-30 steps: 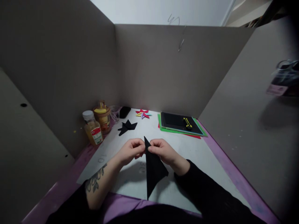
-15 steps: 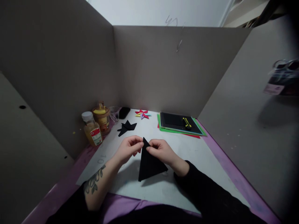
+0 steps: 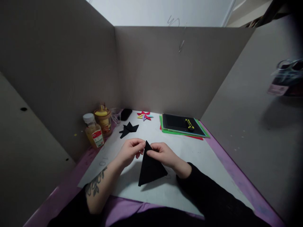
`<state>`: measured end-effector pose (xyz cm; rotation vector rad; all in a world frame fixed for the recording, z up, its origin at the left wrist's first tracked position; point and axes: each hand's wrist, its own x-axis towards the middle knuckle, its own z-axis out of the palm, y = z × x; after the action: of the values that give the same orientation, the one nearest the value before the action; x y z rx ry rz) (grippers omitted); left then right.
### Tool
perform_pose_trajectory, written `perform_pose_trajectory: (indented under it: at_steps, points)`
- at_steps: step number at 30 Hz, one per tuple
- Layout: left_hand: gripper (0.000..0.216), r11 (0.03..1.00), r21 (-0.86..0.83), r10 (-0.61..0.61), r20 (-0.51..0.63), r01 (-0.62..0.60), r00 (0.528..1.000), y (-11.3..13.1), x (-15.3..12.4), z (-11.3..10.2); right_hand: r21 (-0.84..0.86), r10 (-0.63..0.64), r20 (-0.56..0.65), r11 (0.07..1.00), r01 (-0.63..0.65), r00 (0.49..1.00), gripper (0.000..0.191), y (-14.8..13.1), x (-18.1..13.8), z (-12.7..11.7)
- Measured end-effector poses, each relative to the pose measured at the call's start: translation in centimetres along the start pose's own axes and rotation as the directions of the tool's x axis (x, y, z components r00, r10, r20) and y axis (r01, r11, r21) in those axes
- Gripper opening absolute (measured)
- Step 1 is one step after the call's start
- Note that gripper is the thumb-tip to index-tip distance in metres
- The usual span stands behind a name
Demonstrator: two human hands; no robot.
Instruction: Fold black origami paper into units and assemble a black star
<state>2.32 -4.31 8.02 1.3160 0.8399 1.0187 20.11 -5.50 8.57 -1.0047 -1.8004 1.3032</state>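
The grey partition [image 3: 153, 69] walled the worktop [image 3: 189, 151] on three sides, well beyond the hands. On the worktop, far out past the right grip, lay a stack of coloured sheets [image 3: 183, 126] with a small yellow-and-black object on top. Out past the left grip stood a jar [image 3: 103, 119] and a bottle [image 3: 93, 130], with a black folded star [image 3: 129, 129] between them and the hands, and a coloured star [image 3: 145, 115] farther off.

The black paper [image 3: 151, 165] sat right between the two grips, folded to a triangle, its tip pinched at the top and its broad base hanging toward the person, low over the white sheet. The left hand [image 3: 130, 151] closed thumb and fingers on the tip from one side; the right hand [image 3: 163, 154] closed on it from the other, so both grips were shut on the paper.

The paper looked light, thin and limp enough to swing, yet it would hold a crease; slick fingers could slip, so the tip and folded edges seemed the safest hold.

Compared with a second ago, the triangle had swung from a narrow, edge-on dagger to a broad face, and the hands had barely moved.
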Motion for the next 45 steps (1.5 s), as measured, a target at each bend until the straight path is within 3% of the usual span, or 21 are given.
perform_pose_trajectory:
  at_steps: [7, 10, 16, 22, 31, 45]
  points:
    - [0.045, 0.982, -0.159, -0.067, 0.190, 0.098, 0.980, -0.4, -0.2, -0.3, 0.088, 0.016, 0.157, 0.996, -0.030, 0.988, 0.028, 0.0, -0.1, -0.3]
    - [0.038, 0.991, -0.121, -0.027, 0.265, 0.061, 0.964, -0.4, -0.3, -0.6, 0.103, 0.047, 0.184, 0.992, -0.067, 0.982, 0.032, -0.1, -0.2, -0.3]
    - [0.037, 0.999, -0.029, 0.040, 0.309, -0.033, 0.950, 0.0, -0.3, -1.0, 0.078, 0.013, 0.209, 0.997, -0.030, 0.978, 0.038, 0.1, -0.1, -0.4]
    - [0.033, 0.990, 0.097, 0.065, 0.334, -0.103, 0.940, 0.9, -0.2, -1.1, -0.002, -0.014, 0.131, 1.000, 0.014, 0.991, 0.038, 0.7, 0.1, -0.2]
    - [0.033, 0.959, 0.249, 0.066, 0.275, -0.138, 0.959, 1.6, -0.1, -0.8, -0.145, 0.051, 0.024, 0.988, -0.047, 0.998, 0.030, 0.1, 0.0, 0.1]
    - [0.021, 0.993, 0.111, -0.030, 0.028, 0.027, 0.999, 0.1, 0.3, -0.8, -0.206, 0.024, 0.006, 0.978, -0.023, 1.000, 0.031, 0.1, 0.1, 0.1]
